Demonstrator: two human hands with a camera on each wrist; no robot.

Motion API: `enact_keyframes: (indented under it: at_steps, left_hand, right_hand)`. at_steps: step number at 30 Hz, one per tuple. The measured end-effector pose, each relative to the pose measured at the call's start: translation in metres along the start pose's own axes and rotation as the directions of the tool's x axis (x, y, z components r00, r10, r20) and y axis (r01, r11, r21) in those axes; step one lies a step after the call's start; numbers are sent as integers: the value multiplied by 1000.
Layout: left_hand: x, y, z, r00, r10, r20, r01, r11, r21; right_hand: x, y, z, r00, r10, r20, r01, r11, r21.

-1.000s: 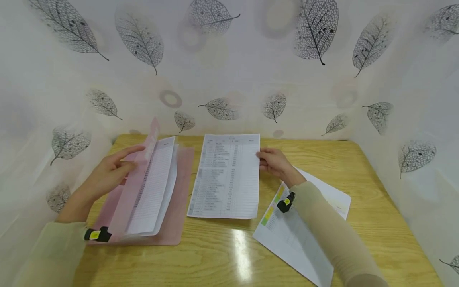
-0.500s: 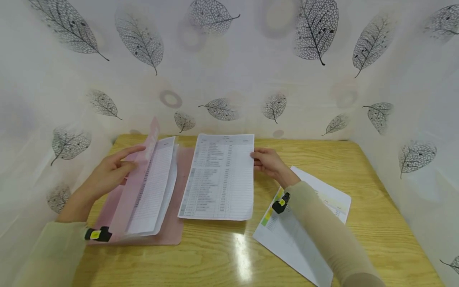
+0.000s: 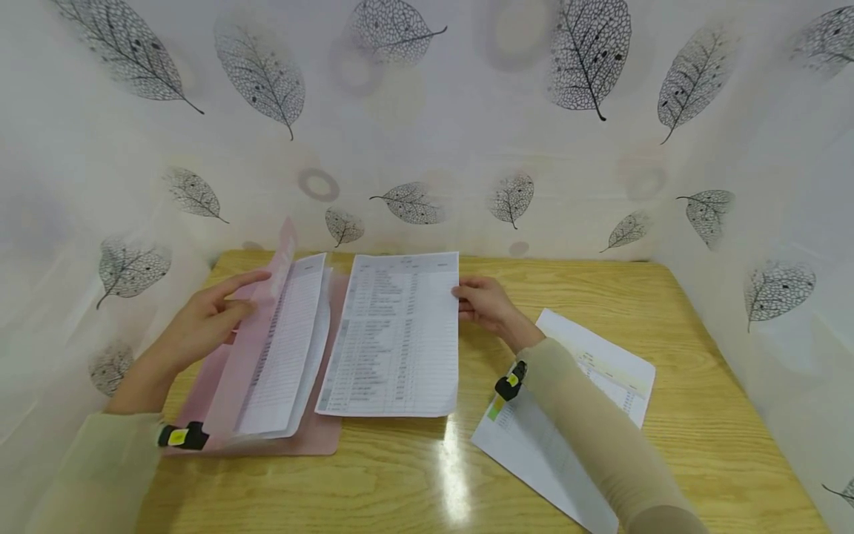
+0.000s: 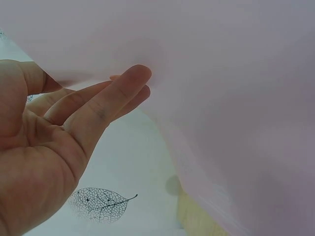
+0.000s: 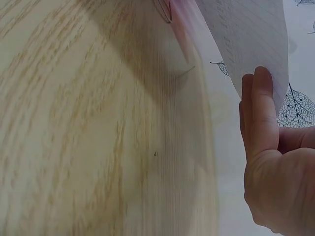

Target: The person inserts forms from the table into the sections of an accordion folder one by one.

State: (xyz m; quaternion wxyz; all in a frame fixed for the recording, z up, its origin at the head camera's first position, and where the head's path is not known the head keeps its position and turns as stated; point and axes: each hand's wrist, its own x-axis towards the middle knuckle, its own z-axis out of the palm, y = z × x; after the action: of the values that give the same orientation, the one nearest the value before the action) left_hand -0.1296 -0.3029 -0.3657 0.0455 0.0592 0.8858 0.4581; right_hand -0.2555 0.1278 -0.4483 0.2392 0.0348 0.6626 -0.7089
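Note:
A pink folder lies partly opened at the left of the table, with several white printed sheets raised inside it. My left hand pinches the edge of its tilted cover; in the left wrist view, part of that hand shows against the pink plastic. My right hand pinches the right edge of a printed table sheet, held above the table. The sheet's left side overlaps the folder's right part. From below, the right wrist view shows my fingers against the back of the sheet.
More printed papers, one with coloured cells, lie askew on the wooden table beneath my right forearm. A whitish curtain with leaf prints surrounds the table at the back and sides.
My right hand has carried the printed sheet leftward, from beside the folder to over its right part. The left hand and the folder cover have stayed in place.

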Motion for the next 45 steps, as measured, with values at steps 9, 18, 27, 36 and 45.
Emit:
enact_keyframes:
  at_steps: [9, 18, 27, 36, 45]
  left_hand:
    - [-1, 2, 0, 1000, 2, -1, -2, 1000, 8]
    - [-1, 1, -1, 1000, -6, -8, 6, 1000, 17]
    - [-2, 2, 0, 1000, 5, -10, -5, 1000, 17]
    - [-1, 0, 2, 1000, 28, -12, -28, 1000, 3]
    - [0, -2, 2, 1000, 16, -9, -16, 1000, 1]
  right_hand:
    - [-1, 3, 13, 1000, 0, -6, 0, 999, -33]
    - [-6, -2, 21, 998, -49, -36, 46, 995, -85]
    - [-5, -7, 19, 993, -94, -71, 90, 994, -68]
    - [-7, -4, 31, 997, -79, -25, 77, 992, -95]
    - [-6, 1, 46, 997, -81, 11, 81, 992, -93]
